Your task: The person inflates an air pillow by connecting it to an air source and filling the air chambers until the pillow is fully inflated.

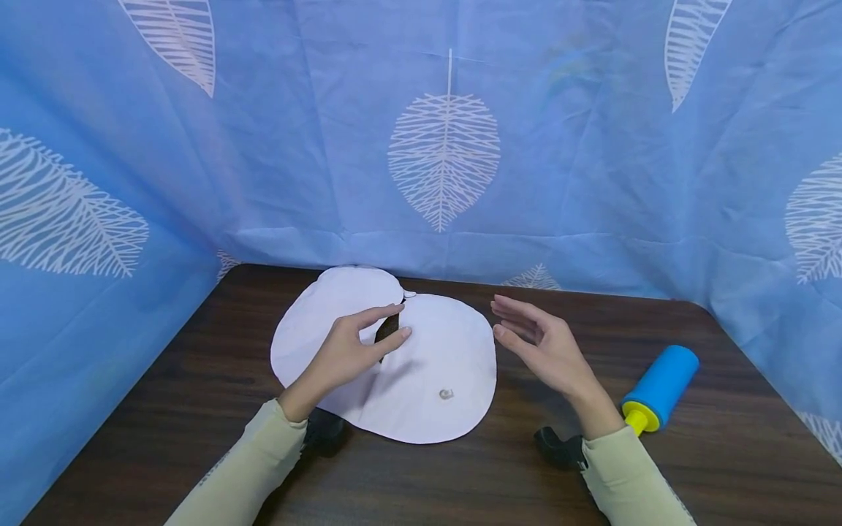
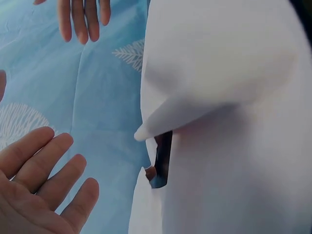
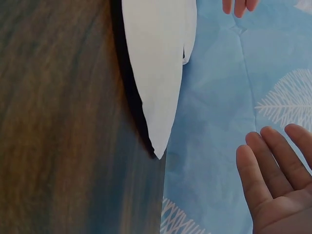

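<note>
A flat white inflatable [image 1: 447, 343], shaped like a neck pillow, lies on the table with a narrow dark gap down its middle. Its small clear valve [image 1: 446, 394] shows on the right lobe. Over the gap hovers my left hand [image 1: 355, 343], thumb and fingers apart, holding nothing. To the right of the inflatable, my right hand [image 1: 546, 347] is raised with its fingers extended and nothing in its grasp. A hand pump [image 1: 664, 383] with a blue barrel and yellow end lies beyond the right wrist, partly hidden by the forearm.
The dark wooden table [image 1: 197, 409] has rounded far corners. Blue cloth [image 1: 559, 146] with white leaf prints hangs behind it and along both sides. Black wrist mounts [image 1: 558, 447] stick out beneath the sleeves, close to the tabletop.
</note>
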Tool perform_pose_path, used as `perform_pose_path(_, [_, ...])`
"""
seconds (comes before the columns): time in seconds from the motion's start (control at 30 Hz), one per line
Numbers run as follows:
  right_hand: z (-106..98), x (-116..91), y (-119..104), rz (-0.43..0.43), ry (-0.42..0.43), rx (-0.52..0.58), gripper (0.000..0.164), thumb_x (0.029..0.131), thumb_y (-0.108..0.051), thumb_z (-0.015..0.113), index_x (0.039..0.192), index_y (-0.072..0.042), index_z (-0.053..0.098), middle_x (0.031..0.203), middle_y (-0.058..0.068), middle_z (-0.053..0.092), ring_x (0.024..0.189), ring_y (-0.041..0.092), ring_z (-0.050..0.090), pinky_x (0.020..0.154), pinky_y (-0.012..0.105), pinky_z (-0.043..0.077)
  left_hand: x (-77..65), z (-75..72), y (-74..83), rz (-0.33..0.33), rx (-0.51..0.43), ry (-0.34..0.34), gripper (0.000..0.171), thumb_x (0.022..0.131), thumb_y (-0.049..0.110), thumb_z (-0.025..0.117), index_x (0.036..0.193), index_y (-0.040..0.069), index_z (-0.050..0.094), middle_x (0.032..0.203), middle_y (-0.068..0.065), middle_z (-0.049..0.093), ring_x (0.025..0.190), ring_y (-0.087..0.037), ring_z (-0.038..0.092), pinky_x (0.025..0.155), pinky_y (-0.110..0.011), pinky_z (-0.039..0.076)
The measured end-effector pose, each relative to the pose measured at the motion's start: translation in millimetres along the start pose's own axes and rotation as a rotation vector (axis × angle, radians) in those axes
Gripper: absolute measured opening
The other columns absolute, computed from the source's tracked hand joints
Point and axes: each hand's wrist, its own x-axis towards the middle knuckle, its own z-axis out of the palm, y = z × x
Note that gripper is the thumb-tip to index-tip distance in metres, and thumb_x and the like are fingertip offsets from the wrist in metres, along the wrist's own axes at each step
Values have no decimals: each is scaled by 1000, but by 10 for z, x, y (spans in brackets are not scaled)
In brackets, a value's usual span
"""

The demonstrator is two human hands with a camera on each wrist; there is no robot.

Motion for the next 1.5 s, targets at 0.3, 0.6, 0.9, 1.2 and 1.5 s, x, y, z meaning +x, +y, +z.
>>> perform_pose_path(0.3, [42, -25, -18, 39, 10, 15, 50, 102, -26, 76, 149, -13, 64, 148, 10, 68, 130, 33, 70, 102, 15, 55, -25, 97, -6, 3, -33, -54, 54, 92, 41, 86, 141, 22, 73, 148, 2, 69, 150, -26, 55, 125, -56, 43])
perform_pose_path(0.6, [113, -33, -3, 35, -31, -17, 45, 101, -25, 78, 143, -13, 69, 142, 10, 72, 130, 34, 70, 109, 43, 57, -59, 217, 13, 49, -23, -159, 59, 87, 30, 92, 139, 11, 74, 143, -1, 73, 143, -26, 62, 123, -55, 45])
perform_pose_path(0.9, [227, -37, -29, 44, -86, 8, 42, 97, -22, 82, 136, -12, 73, 137, 9, 75, 120, 29, 76, 107, 42, 59, -100, 376, 19, 135, 17, -265, 53, 84, 27, 95, 131, 11, 78, 140, -1, 75, 141, -24, 64, 122, -52, 47])
perform_pose_path(1.2, [291, -88, -30, 48, -134, 48, 41, 96, -20, 83, 134, -11, 75, 133, 8, 77, 119, 26, 77, 105, 38, 61, -131, 448, 26, 151, 37, -302, 48, 83, 18, 94, 127, 8, 79, 135, -5, 77, 141, -27, 64, 124, -49, 45])
perform_pose_path(1.5, [357, -112, 1, 74, -224, 109, 37, 94, -18, 84, 130, -10, 77, 128, 11, 79, 116, 26, 78, 95, 20, 61, -156, 541, -91, 162, 59, -343, 40, 85, 19, 93, 122, 9, 81, 136, -4, 76, 145, -26, 61, 123, -45, 45])
